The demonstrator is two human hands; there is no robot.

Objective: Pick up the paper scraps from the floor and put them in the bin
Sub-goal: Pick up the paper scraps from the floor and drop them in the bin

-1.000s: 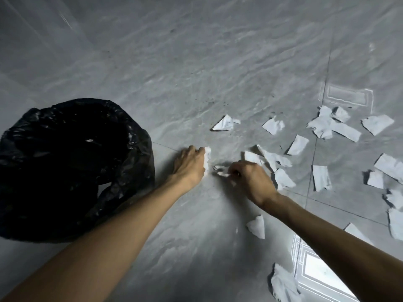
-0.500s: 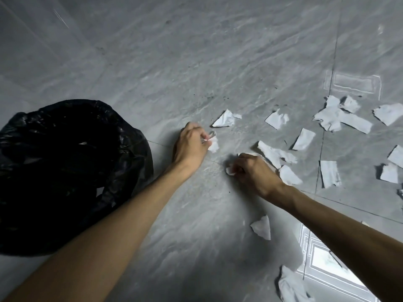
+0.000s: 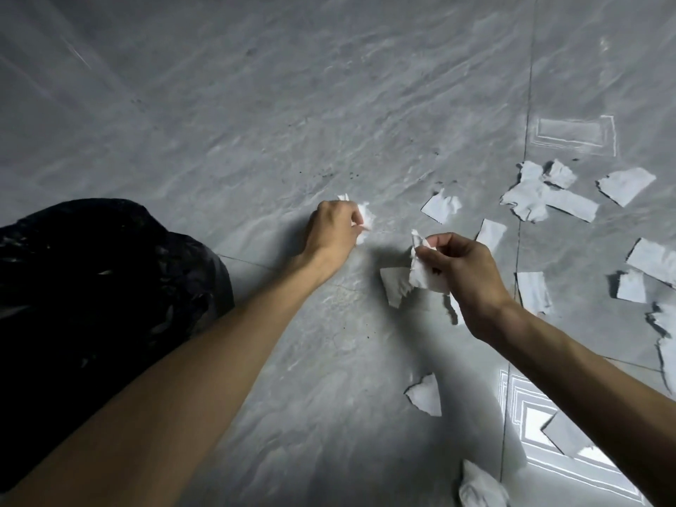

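My left hand (image 3: 334, 230) is closed around crumpled white paper scraps (image 3: 365, 217) that stick out past its fingers. My right hand (image 3: 462, 267) pinches a bunch of white scraps (image 3: 420, 272) hanging just above the grey floor. The bin (image 3: 109, 287), lined with a black plastic bag, sits at the left beside my left forearm. Several torn white scraps lie loose on the floor to the right, such as one (image 3: 440, 208) beyond my right hand and a cross-shaped cluster (image 3: 541, 195) farther right. Another scrap (image 3: 426, 395) lies between my forearms.
The floor is grey marble-look tile with dark grout lines (image 3: 525, 177). A bright window reflection (image 3: 541, 426) glares at the lower right. A crumpled scrap (image 3: 479, 488) sits near the bottom edge. More scraps (image 3: 651, 261) lie at the far right.
Both hands have gathered more scraps. My left hand moved up and away, taking the piece that lay beyond it. My right hand lifted off the floor with a bigger bunch.
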